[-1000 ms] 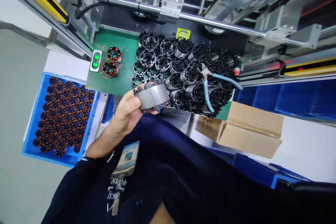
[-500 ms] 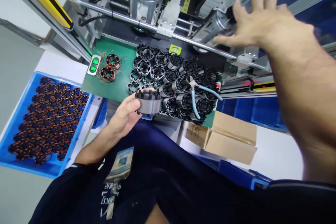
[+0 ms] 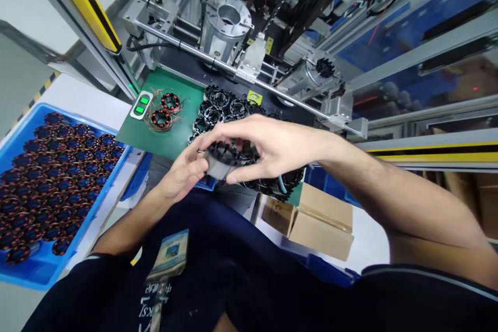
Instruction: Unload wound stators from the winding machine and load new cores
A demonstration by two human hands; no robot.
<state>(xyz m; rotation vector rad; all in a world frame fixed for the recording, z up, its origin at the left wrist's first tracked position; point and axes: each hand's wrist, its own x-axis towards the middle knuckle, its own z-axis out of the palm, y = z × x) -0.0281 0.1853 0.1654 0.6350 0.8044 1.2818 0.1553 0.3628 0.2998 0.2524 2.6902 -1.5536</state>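
Observation:
A grey metal stator core (image 3: 220,161) with a black toothed top is held in front of my chest. My left hand (image 3: 179,176) grips it from the left and below. My right hand (image 3: 268,146) reaches across from the right, fingers closed over its top and right side. Behind the hands, a pile of bare black-and-grey stator cores (image 3: 229,109) lies on the green mat (image 3: 155,135); my right hand hides much of the pile. Two copper-wound stators (image 3: 165,110) lie at the mat's far left.
A blue crate (image 3: 23,270) full of wound stators stands at left. A winding machine with a silver cylinder (image 3: 227,23) and a rail (image 3: 272,88) rises behind the mat. A green two-button switch (image 3: 141,105) sits on the mat's corner. Cardboard box (image 3: 311,218) at right.
My right hand came down from the machine and closed on the stator core that my left hand holds. The view tilted upward, showing more of the machine.

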